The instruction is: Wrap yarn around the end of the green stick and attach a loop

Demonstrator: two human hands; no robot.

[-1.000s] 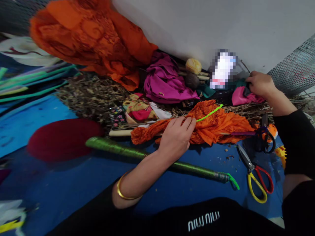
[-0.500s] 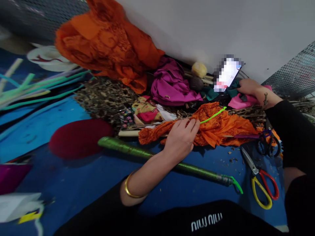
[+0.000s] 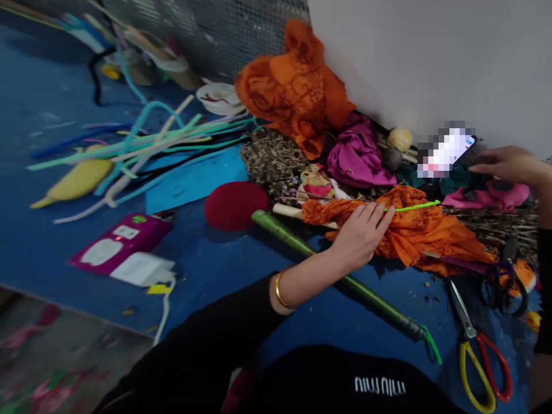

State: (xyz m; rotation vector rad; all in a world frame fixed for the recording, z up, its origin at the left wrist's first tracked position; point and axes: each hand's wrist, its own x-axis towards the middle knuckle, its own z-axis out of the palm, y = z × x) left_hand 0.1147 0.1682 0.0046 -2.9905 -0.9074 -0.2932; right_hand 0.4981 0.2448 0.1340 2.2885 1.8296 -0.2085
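Note:
My left hand (image 3: 360, 233) lies on a crumpled orange patterned cloth (image 3: 435, 233), its fingers closed on one end of a bright green pipe cleaner (image 3: 416, 206). A pale stick (image 3: 287, 210) sticks out from under the cloth on the left. Under my left forearm runs a green thread-wound rod (image 3: 382, 305), with a dark red rounded pad (image 3: 235, 206) at its far end. My right hand (image 3: 509, 163) is stretched out beside a lit phone (image 3: 452, 150), fingers extended over dark green cloth (image 3: 451, 185). It appears to hold nothing. Pink cloth (image 3: 487, 198) lies just below it.
Scissors with red and yellow handles (image 3: 470, 333) lie at the right, near dark-handled scissors (image 3: 502, 287). Purple cloth (image 3: 356, 155) and dried twigs (image 3: 276, 164) sit behind. Several pipe cleaners (image 3: 142, 144), a yellow pear-shaped piece (image 3: 84, 178) and a charger (image 3: 142, 269) are at the left.
The view has swung left, showing more of the table. My right hand's fingers are now more extended near the phone. My left hand stays on the orange cloth with the pipe cleaner.

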